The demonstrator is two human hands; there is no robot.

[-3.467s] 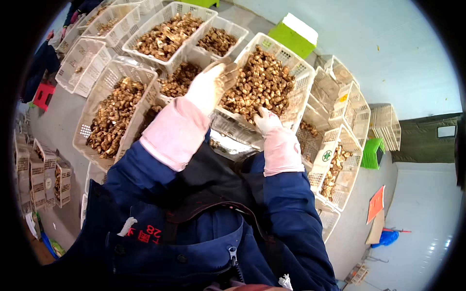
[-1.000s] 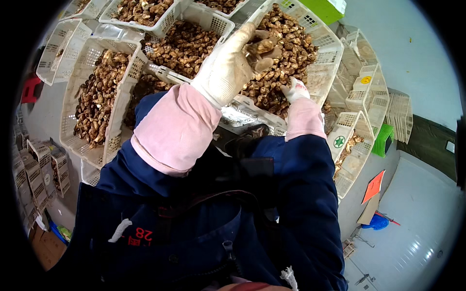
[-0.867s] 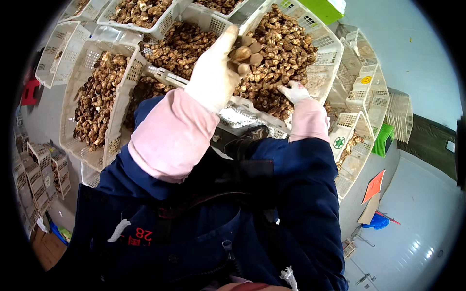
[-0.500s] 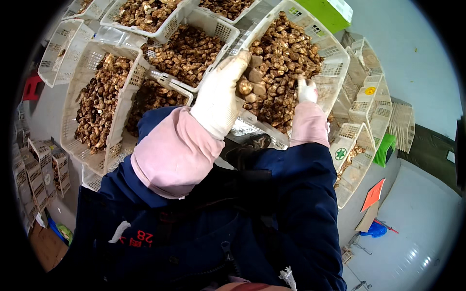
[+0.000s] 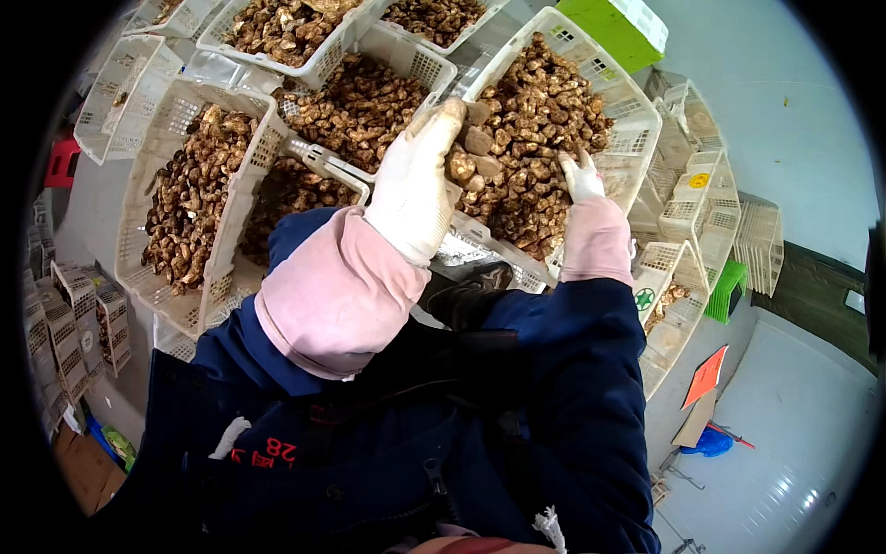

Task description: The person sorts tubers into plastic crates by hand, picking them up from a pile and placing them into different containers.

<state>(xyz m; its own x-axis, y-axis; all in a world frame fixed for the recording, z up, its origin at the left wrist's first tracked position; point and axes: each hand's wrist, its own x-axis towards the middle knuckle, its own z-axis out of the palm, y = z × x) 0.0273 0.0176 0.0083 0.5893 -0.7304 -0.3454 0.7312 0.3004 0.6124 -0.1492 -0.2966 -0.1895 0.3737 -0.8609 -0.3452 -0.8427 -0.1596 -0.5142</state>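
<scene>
A white plastic crate (image 5: 637,138) in front of me is heaped with brown, lumpy mushrooms (image 5: 540,102). My left hand (image 5: 415,180), in a white glove with a dirty thumb, is closed round a small bunch of larger, rounder mushrooms (image 5: 475,143) above the crate's left part. My right hand (image 5: 581,175), also gloved, reaches down to the pile at the crate's right side. Its fingers are apart at the mushrooms, and I see nothing held in them. Pink cuffs cover both wrists.
More mushrooms fill a crate on the left (image 5: 138,222), a middle crate (image 5: 434,69) and others behind. Stacked crates (image 5: 688,189) stand to the right, near a green box (image 5: 609,32) and a green stool (image 5: 727,288). A red stool (image 5: 62,163) is at the far left.
My right hand's fingers have spread from a more closed shape over the pile. My left hand keeps its bunch of mushrooms in nearly the same place.
</scene>
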